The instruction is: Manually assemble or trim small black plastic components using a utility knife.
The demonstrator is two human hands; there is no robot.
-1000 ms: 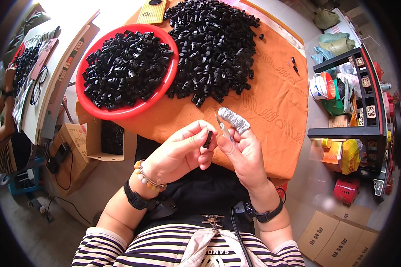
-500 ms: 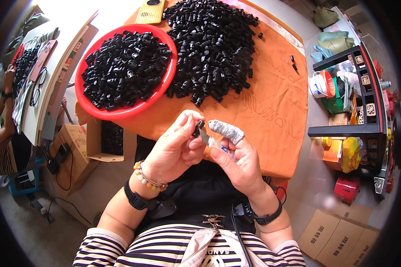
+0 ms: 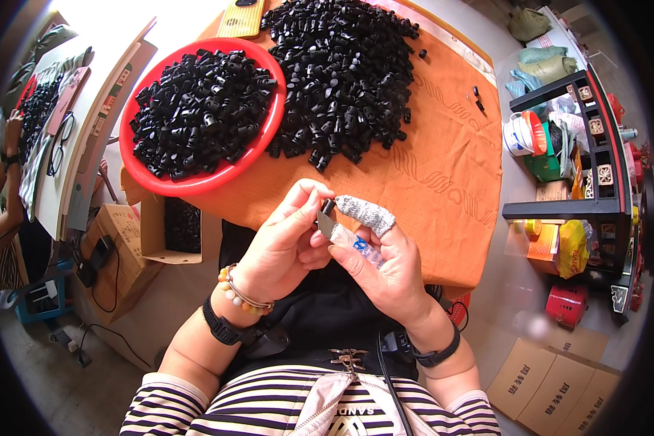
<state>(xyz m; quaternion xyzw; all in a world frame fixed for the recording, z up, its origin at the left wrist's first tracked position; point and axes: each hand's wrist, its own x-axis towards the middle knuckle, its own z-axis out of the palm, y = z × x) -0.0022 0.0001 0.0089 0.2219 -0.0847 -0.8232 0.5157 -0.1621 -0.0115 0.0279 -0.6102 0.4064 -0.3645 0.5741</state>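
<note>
Both grips close on one small black plastic piece (image 3: 328, 208), left hand (image 3: 280, 251) and right hand (image 3: 381, 258) pinching; light, stiff, easily fumbled.

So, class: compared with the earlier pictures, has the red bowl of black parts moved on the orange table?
No. The red bowl sits at the same corner of the orange table, beside the loose black pile.
</note>
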